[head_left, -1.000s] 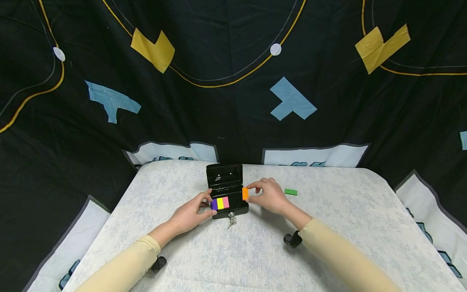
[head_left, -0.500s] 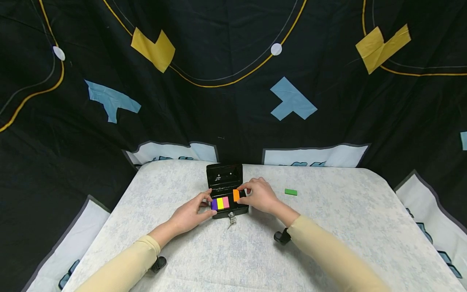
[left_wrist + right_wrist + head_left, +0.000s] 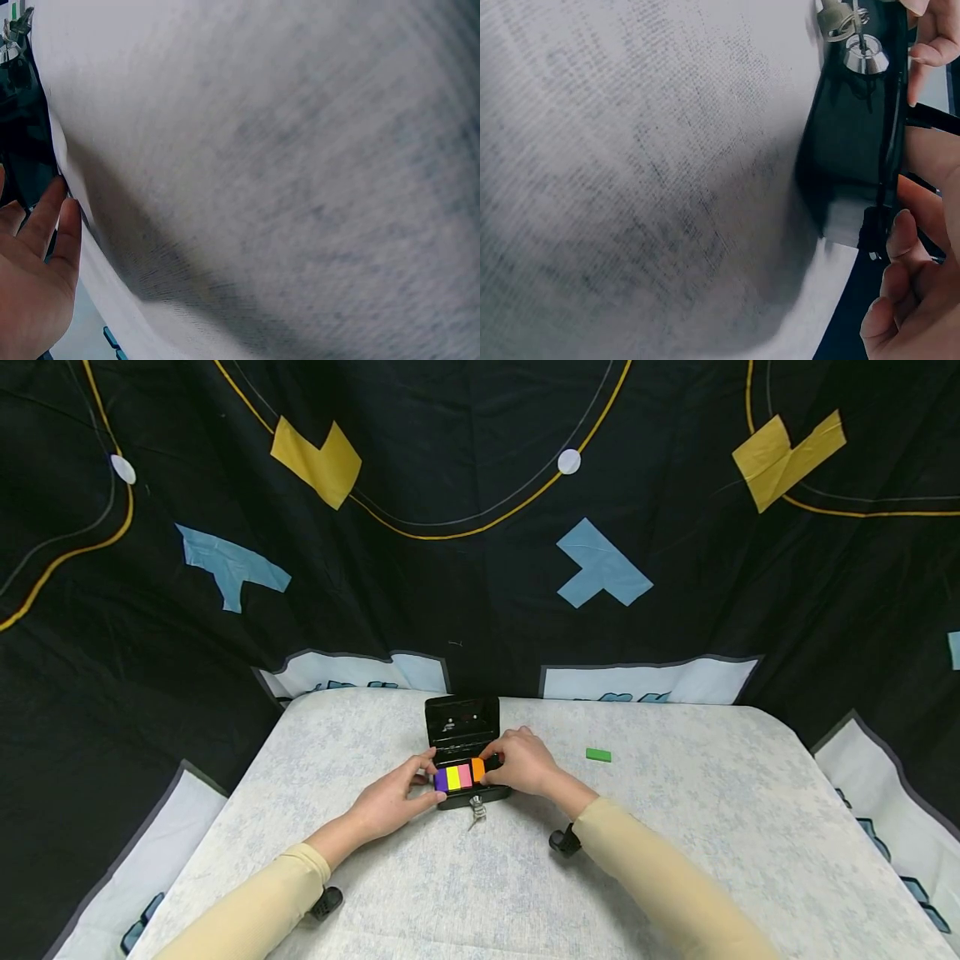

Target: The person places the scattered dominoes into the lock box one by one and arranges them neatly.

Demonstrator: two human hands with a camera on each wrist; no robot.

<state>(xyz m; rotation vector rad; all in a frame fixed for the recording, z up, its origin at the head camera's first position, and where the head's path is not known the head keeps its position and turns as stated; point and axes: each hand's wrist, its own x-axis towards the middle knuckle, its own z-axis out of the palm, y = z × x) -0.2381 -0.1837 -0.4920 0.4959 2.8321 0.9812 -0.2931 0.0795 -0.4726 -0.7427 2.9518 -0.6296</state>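
A black lockable box [image 3: 495, 794], likely a cash box, stands on the table with its lid [image 3: 462, 720] raised. Inside, at the left, a purple block [image 3: 441, 779], a yellow block [image 3: 453, 777] and a pink block [image 3: 465, 776] lie side by side. My right hand [image 3: 522, 762] pinches an orange block [image 3: 477, 769] right beside the pink one. At the box's left end, my left hand [image 3: 386, 799] grips it between thumb and fingers. Keys [image 3: 477, 810] hang from the front lock [image 3: 866, 55]. Both wrist views leave the blocks hidden.
A green block [image 3: 598, 755] lies on the pale patterned tablecloth [image 3: 675, 777], right of the box. Behind the table hangs a dark curtain [image 3: 480, 610] with printed shapes. Each wrist carries a small black camera.
My right hand has carried the orange block leftward from the box's right edge to beside the pink block, lowering it a little. The left hand and the box have stayed put.
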